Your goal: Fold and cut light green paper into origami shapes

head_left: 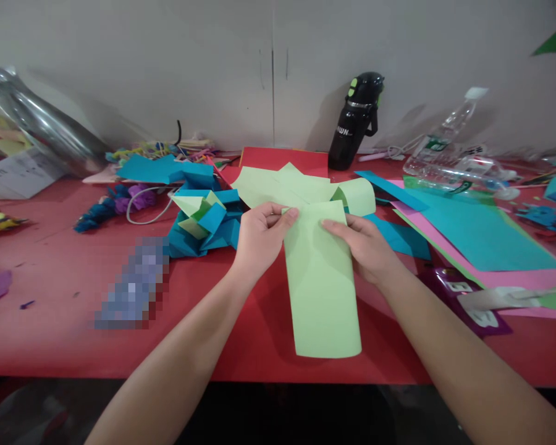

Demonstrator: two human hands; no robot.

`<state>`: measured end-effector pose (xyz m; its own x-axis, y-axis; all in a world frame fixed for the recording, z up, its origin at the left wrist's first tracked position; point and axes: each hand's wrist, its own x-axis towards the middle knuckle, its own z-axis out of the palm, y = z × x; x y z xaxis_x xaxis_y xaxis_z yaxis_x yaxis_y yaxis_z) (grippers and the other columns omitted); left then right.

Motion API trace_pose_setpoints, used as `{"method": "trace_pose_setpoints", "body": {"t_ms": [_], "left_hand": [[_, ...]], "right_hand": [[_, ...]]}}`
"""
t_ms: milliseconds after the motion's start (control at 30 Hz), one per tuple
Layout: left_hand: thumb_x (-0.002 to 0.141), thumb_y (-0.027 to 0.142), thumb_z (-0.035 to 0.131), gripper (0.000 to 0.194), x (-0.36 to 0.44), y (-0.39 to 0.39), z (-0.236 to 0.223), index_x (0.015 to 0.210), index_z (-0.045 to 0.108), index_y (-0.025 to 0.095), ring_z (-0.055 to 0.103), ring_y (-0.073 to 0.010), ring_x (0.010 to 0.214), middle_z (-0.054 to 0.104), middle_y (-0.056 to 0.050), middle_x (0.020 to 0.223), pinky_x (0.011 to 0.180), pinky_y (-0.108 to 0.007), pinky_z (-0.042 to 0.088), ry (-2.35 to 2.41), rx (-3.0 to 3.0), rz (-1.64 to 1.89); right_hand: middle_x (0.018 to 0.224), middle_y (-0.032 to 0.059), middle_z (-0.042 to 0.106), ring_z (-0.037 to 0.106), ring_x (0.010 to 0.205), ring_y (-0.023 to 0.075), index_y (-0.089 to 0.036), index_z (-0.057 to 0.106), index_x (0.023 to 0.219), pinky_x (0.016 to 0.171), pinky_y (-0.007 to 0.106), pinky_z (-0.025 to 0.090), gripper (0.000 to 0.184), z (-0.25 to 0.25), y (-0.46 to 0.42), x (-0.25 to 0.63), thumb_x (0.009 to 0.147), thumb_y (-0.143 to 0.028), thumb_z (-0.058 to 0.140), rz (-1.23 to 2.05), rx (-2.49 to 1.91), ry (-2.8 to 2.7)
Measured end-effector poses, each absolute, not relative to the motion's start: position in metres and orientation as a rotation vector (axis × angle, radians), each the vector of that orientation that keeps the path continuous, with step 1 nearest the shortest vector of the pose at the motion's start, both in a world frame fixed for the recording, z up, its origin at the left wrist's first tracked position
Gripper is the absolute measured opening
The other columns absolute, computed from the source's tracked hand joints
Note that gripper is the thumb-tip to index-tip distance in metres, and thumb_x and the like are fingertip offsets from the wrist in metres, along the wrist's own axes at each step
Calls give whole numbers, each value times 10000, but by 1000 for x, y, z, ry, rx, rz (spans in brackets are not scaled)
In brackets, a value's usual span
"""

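Observation:
Both hands hold one light green sheet of paper point(324, 284) by its far end, above the red table. My left hand point(266, 238) pinches the far left corner between thumb and fingers. At the far right edge my right hand point(364, 244) grips with its thumb on top, its fingers partly hidden behind the sheet. The sheet's near end curves slightly. Behind it lie more light green sheets point(273, 185), one with a curled end. Folded blue and green paper pieces point(204, 219) are heaped to the left of my left hand.
A black bottle point(354, 123) stands at the back. Clear plastic bottles point(458, 179), blue and pink sheets point(495, 235) and a purple packet point(467, 303) with a glue gun point(495, 298) lie right. On the left are a metal flask point(50, 120) and a blurred-out object point(134, 284) on the red table point(50, 334).

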<state>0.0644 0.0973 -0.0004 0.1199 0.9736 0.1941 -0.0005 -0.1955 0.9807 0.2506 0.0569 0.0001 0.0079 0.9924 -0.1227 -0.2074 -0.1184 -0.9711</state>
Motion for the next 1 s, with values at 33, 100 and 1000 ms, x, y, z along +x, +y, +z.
{"method": "trace_pose_setpoints", "body": {"t_ms": [33, 100, 1000], "left_hand": [[834, 434, 742, 279, 63, 99, -1, 760, 676, 174, 550, -108, 520, 649, 10, 587, 482, -217, 407, 1070, 1477, 1269], [833, 408, 742, 255, 61, 102, -1, 766, 680, 170, 515, -97, 505, 642, 15, 583, 470, -214, 364, 1113, 1559, 1292], [783, 424, 784, 268, 59, 104, -2, 822, 716, 167, 610, -137, 566, 710, -20, 673, 510, -233, 454, 1043, 1508, 1207]], "right_hand": [[966, 61, 777, 732, 854, 263, -244, 771, 914, 748, 391, 588, 219, -1, 58, 251, 804, -432, 787, 1375, -1136, -960], [936, 56, 770, 723, 836, 249, -240, 763, 862, 737, 379, 579, 199, -3, 60, 251, 814, -432, 776, 1379, -1123, -927], [728, -16, 639, 593, 640, 138, -223, 665, 707, 631, 299, 507, 238, -6, 69, 254, 730, -380, 842, 1221, -1103, -852]]}}
